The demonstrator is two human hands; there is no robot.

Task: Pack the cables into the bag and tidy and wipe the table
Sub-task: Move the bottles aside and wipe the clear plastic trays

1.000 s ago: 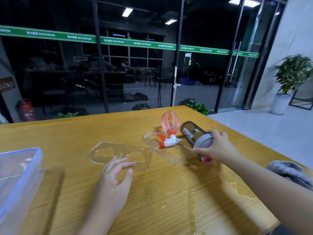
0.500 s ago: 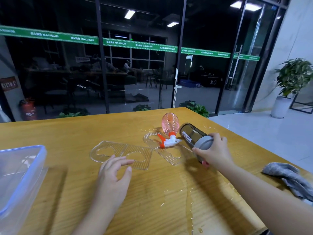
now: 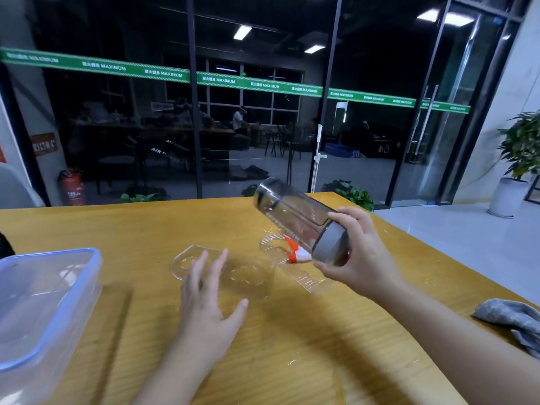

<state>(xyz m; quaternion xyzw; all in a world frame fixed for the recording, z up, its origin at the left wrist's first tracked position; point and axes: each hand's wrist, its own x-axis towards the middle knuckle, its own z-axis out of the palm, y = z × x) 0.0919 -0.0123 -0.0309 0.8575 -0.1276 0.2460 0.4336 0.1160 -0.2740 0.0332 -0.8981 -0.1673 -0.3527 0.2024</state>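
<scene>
- Two hands work over the wooden surface (image 3: 292, 361)
- Right hand (image 3: 363, 255): fingers curled round the grey-capped end of a tilted dark bottle (image 3: 295, 217), held in the air
- Left hand (image 3: 207, 305): fingers spread, straight, over a clear plastic tray (image 3: 248, 276)
- Grey cloth (image 3: 517, 320) lies at the surface's right edge

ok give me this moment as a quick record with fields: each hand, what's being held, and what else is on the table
right hand: right hand grips the cap end of the bottle
held item: clear bottle with grey cap, tilted, lifted off the table
left hand: left hand open, fingers spread over the clear plastic tray
second tray: clear plastic tray under the bottle
spray trigger: orange and white spray trigger showing below the bottle
container: clear plastic container with blue rim, left edge
cloth: grey cloth, right edge
surface: wooden table
</scene>
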